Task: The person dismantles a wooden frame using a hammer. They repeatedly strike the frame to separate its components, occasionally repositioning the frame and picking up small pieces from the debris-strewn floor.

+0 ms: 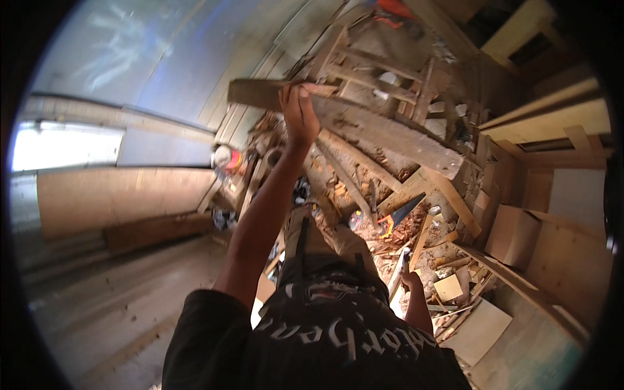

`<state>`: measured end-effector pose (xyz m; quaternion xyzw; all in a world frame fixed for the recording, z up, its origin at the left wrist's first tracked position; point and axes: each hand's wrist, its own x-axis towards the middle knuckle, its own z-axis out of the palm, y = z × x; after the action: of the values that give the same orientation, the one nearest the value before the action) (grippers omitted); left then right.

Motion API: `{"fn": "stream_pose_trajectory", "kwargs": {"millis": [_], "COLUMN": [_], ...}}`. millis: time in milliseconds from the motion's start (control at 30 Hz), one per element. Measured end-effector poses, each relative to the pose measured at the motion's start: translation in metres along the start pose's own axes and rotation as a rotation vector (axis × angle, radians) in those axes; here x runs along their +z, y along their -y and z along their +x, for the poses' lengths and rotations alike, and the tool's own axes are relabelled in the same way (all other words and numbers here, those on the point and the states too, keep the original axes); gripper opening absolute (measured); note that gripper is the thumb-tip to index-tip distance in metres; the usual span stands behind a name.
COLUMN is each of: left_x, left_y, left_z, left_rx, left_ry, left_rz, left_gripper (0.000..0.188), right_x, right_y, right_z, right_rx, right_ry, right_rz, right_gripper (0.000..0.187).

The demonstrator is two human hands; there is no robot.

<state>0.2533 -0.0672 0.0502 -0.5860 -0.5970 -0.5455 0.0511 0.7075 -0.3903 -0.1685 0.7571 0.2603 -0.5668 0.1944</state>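
My left hand [300, 116] reaches forward over a long, thick wooden beam [390, 138]. Its fingers are bent together around a short, pale strip of wood [321, 90] lying along the beam's top. Low on the right, beside my body, my right hand [411, 279] is closed on a slim, dark tool [406, 261] that points forward; its kind is too small and blurred to make out. A handsaw [406, 213] with a dark blade and orange handle lies among the shavings below the beam.
Wood shavings and offcuts [448, 286] litter the floor. A wooden frame [380, 75] lies beyond the beam. Wooden cabinet-like pieces [552, 240] line the right side. On the left are a plywood panel [123, 198] and a red-and-white can [227, 158].
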Motion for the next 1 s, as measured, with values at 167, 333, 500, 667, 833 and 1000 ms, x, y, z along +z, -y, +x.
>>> {"fn": "stream_pose_trajectory", "kwargs": {"millis": [167,333,500,667,833,1000], "left_x": [-0.084,-0.181,-0.228,-0.225,-0.202,-0.172], "left_y": [0.026,0.043,0.080,0.099,0.129,0.201], "left_z": [-0.150,-0.275,-0.331,-0.349,-0.369,-0.410], "left_rx": [-0.342,-0.925,-0.908,-0.978,-1.043,-1.080], "left_ry": [0.022,0.159,0.337,0.355,0.429,0.476], "left_rz": [0.090,0.172,0.210,0.231,0.117,0.150], "left_gripper": [0.016,0.017,0.016,0.017,0.022,0.030], "right_x": [0.024,0.042,0.055,0.059,0.082,0.130], "right_y": [-0.037,-0.007,0.009,0.081,0.177,0.256], "right_z": [0.035,0.043,0.085,0.045,0.011,0.070], "right_rx": [-0.066,-0.084,-0.204,-0.180,-0.115,-0.078], "right_ry": [0.110,0.029,0.110,0.251,0.338,0.323], "right_rz": [0.242,-0.230,-0.428,0.423,0.716,0.591], "right_gripper": [0.048,0.053,0.056,0.044,0.034,0.027]}}
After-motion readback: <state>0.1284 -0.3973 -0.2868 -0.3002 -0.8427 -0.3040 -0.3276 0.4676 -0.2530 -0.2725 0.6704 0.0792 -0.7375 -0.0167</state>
